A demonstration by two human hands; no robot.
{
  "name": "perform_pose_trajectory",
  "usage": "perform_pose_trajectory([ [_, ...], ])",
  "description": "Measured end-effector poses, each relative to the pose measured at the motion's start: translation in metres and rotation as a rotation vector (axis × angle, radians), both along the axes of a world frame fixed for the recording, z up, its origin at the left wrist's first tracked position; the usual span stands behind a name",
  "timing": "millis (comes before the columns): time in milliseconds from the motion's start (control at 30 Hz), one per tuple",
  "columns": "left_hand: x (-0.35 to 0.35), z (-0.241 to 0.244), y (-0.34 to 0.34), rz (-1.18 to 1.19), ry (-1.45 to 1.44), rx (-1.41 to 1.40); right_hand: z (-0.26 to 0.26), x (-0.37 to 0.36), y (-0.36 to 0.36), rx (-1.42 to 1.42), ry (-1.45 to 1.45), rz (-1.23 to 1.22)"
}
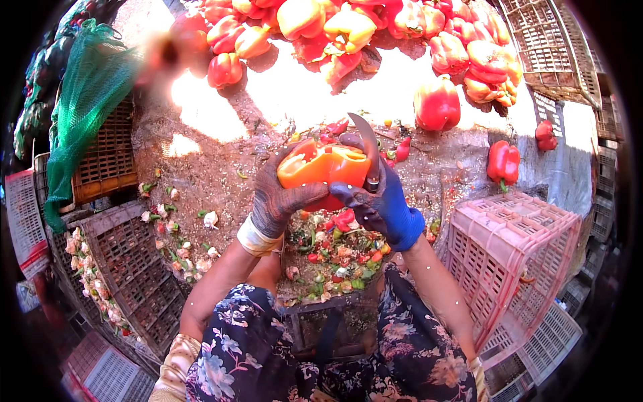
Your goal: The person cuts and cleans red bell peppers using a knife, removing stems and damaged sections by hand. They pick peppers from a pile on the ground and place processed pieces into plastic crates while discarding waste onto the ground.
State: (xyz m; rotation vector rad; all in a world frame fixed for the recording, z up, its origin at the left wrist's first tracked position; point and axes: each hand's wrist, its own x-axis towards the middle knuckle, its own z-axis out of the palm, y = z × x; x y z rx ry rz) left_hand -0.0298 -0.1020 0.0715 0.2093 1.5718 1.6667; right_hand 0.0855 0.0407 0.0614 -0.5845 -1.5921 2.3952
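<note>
A cut-open orange-red bell pepper [326,168] is held up in front of me, its hollow inside showing. Around its left side curls my left hand [274,201], in a dark striped glove, with the thumb along the pepper's near side. My right hand [384,206], in a blue glove with a dark coating, grips a knife [368,138]. The curved blade points up and away, beside the pepper's right edge. My right thumb touches the pepper too. Below the hands, pepper scraps [346,256], seeds and green stems lie on the dirty ground sheet [201,151].
Whole red bell peppers [301,20] are heaped at the far side in bright sun. A pink plastic crate [507,226] stands tipped at the right. Brown crates [140,276], one with pepper cores [93,276], line the left. A green mesh bag [85,100] hangs over another.
</note>
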Motion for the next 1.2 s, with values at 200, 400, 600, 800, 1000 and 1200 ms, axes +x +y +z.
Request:
perform_pose_trajectory([
  [200, 0.009, -0.003, 0.002, -0.008, -0.146, 0.028, 0.016, 0.019, 0.007, -0.214, -0.237, -0.043],
  [400, 0.007, -0.013, -0.006, -0.047, -0.292, 0.097, 0.005, 0.026, 0.005, -0.371, -0.182, -0.136],
  [600, 0.009, -0.030, -0.002, -0.042, -0.553, 0.278, 0.006, 0.033, 0.008, -0.539, -0.177, -0.171],
  [800, 0.022, -0.036, 0.000, -0.204, -0.480, 0.120, 0.000, 0.028, 0.001, -0.099, -0.353, -0.413],
  [1000, 0.021, -0.057, 0.018, 0.070, -0.609, 0.394, -0.011, 0.027, -0.027, 0.383, -0.109, -0.294],
  [1200, 0.009, -0.057, 0.017, 0.270, -0.608, 0.332, -0.008, 0.031, -0.028, 0.462, -0.107, -0.155],
])
